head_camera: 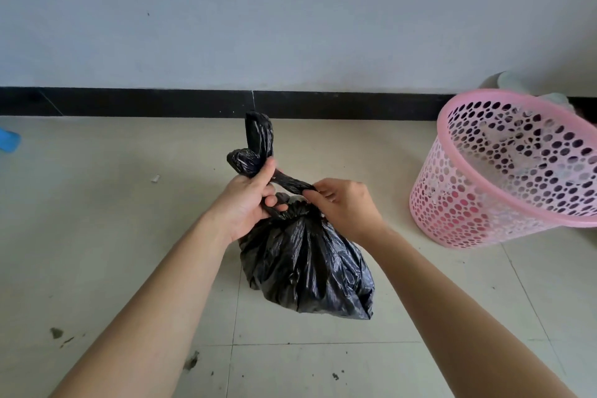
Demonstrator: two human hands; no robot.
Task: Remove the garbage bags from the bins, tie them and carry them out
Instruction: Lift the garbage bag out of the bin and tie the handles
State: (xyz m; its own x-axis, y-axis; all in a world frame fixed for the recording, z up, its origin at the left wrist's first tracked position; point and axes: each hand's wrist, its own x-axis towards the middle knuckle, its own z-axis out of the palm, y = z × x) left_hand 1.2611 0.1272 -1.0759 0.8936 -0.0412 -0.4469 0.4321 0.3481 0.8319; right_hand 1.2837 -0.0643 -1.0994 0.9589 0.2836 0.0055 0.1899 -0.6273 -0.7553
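A full black garbage bag (307, 268) stands on the tiled floor in the middle of the view. Its neck is gathered and twisted into a rope. My left hand (248, 203) is closed around that twisted neck, whose free end sticks up above my fist. My right hand (342, 203) pinches a loop of the same neck between thumb and fingers, just above the gathered top. A pink perforated plastic bin (504, 178) stands to the right of the bag, with no bag in it.
A white wall with a black skirting board (161, 103) runs across behind the bag. A blue object (8, 139) shows at the left edge. Small scraps and dark stains lie on the floor tiles (129, 268).
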